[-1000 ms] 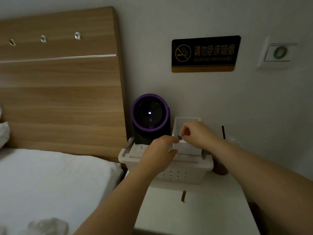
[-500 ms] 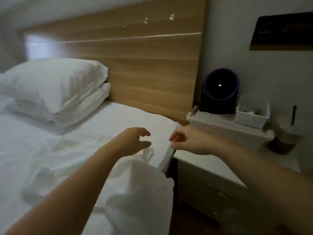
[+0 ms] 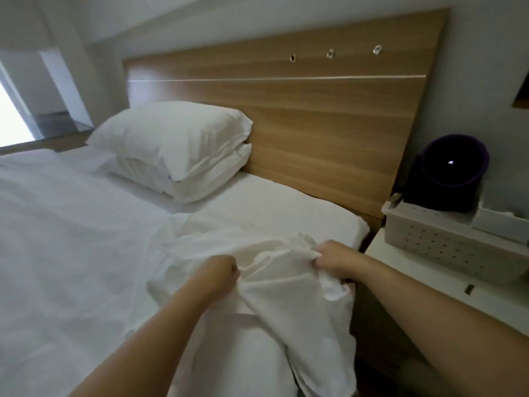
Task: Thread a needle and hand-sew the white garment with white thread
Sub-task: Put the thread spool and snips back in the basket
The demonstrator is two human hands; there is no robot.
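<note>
The white garment (image 3: pixel 292 305) lies crumpled at the right edge of the bed, part of it hanging over the side. My left hand (image 3: pixel 221 270) grips a fold of it near the middle. My right hand (image 3: pixel 333 257) grips its bunched upper right edge, close to the mattress corner. Both fists are curled into the cloth and stretch it between them. I see no needle or thread; whether my right hand also pinches a needle is hidden.
Two stacked white pillows (image 3: pixel 177 150) lean against the wooden headboard (image 3: pixel 315 110). At right stands a white bedside table (image 3: pixel 423 287) with a perforated white basket (image 3: pixel 446 247) holding a black and purple round device (image 3: pixel 452 173). White sheets (image 3: pixel 65 239) cover the bed.
My hands left the small white box in the basket and moved over to the bed. The view swung left. Both hands, empty half a second ago, now grip the garment.
</note>
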